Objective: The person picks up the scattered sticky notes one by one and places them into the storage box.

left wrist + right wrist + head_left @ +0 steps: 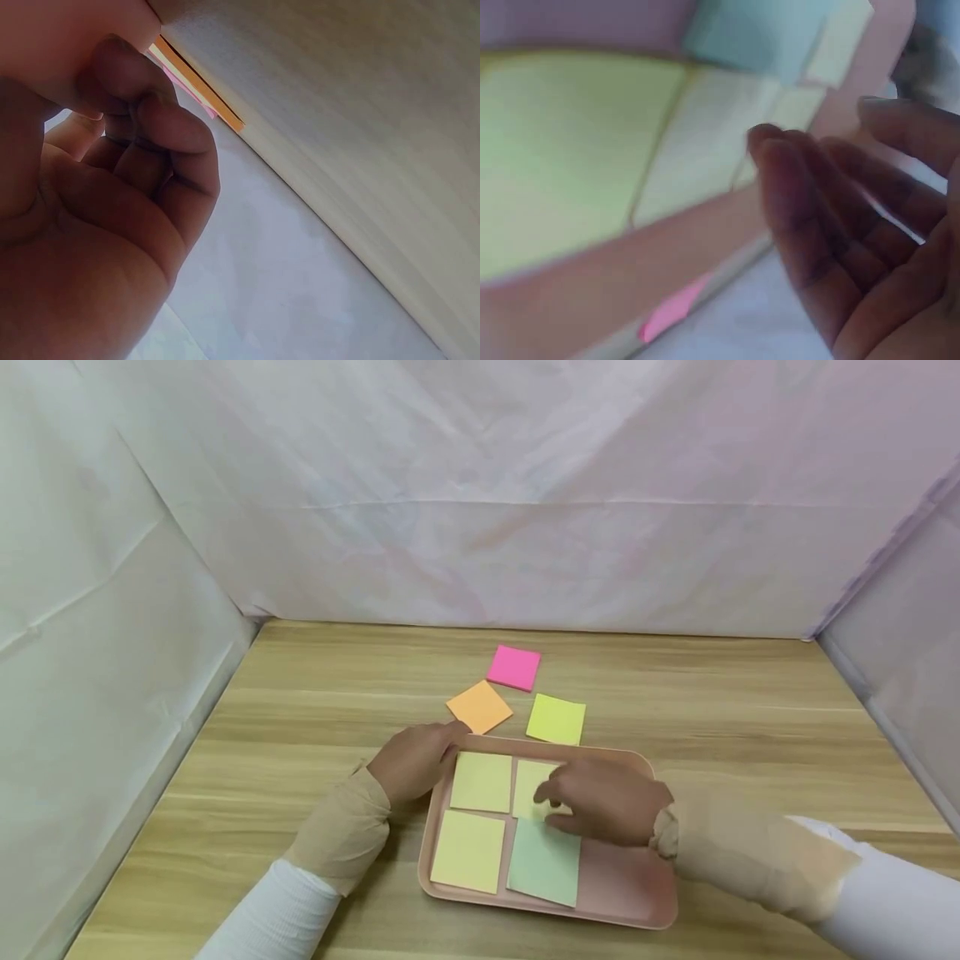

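Observation:
A pink tray [633, 889] lies on the table, holding several square sticky-note pads. Fingers of my left hand [420, 762] are curled at its far left corner; the left wrist view shows them gripping the tray wall. My right hand [606, 800] hovers over the tray's right half, fingers loosely bent and nothing between them. Below its fingertips is a green pad [546, 864] in the near row. Pale yellow pads [480, 782] fill the left side and far middle. Another yellow pad [570, 157], hidden by the right hand in the head view, shows in the right wrist view.
Beyond the tray's far rim, a pink pad [514, 667], an orange pad [480, 707] and a lime-yellow pad [556, 720] lie on the wooden table [315, 693]. White cloth walls [525, 543] enclose the table at the back and sides.

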A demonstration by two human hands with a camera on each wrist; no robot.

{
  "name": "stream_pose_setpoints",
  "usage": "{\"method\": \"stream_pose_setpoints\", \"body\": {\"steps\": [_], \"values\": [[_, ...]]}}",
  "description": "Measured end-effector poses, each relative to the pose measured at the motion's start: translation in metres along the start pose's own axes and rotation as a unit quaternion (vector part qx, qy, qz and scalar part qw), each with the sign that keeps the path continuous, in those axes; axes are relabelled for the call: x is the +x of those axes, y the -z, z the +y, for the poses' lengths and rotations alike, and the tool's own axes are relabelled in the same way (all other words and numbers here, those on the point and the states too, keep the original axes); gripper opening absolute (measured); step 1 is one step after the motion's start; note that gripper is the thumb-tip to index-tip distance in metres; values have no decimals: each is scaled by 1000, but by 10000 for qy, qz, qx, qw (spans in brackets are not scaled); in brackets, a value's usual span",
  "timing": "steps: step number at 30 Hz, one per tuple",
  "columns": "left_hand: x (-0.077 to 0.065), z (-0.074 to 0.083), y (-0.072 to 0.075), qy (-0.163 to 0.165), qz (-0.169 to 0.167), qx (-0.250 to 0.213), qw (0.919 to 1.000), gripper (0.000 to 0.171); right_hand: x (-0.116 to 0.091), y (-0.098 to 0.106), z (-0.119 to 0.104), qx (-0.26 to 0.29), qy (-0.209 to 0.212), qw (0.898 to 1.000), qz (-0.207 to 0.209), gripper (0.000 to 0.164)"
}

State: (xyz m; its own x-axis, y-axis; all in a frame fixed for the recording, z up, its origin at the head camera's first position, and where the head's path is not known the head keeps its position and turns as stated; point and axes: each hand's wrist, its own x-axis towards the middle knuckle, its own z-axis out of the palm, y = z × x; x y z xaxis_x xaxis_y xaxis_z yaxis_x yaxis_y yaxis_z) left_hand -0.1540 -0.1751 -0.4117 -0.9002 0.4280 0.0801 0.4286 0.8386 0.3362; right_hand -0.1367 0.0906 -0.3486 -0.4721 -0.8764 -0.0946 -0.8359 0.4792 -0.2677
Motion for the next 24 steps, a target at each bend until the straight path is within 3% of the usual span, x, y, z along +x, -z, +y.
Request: {"method": "stream_pose_setpoints", "body": {"steps": [3,8,13,18,21,24], "values": [[1,1,0,-23,29,-18,10000,12,8,19,13,279,101,9994,180,15],[1,2,-1,-5,8,41,10000,13,28,37,54,-122,122,9985,516,21],[2,3,1,25,-15,42,10000,15,47,37,92,-342,-367,9980,-381,42],[2,5,-1,58,-25,58,10000,15,57,28,107,-308,-519,9901,-1266,56],[2,5,-2,28,-16,47,10000,14,58,24,109,-244,-718,9856,-1511,65],[2,5,-2,-21,31,59,10000,13,56,19,112,-342,-880,9846,-1470,72]]}}
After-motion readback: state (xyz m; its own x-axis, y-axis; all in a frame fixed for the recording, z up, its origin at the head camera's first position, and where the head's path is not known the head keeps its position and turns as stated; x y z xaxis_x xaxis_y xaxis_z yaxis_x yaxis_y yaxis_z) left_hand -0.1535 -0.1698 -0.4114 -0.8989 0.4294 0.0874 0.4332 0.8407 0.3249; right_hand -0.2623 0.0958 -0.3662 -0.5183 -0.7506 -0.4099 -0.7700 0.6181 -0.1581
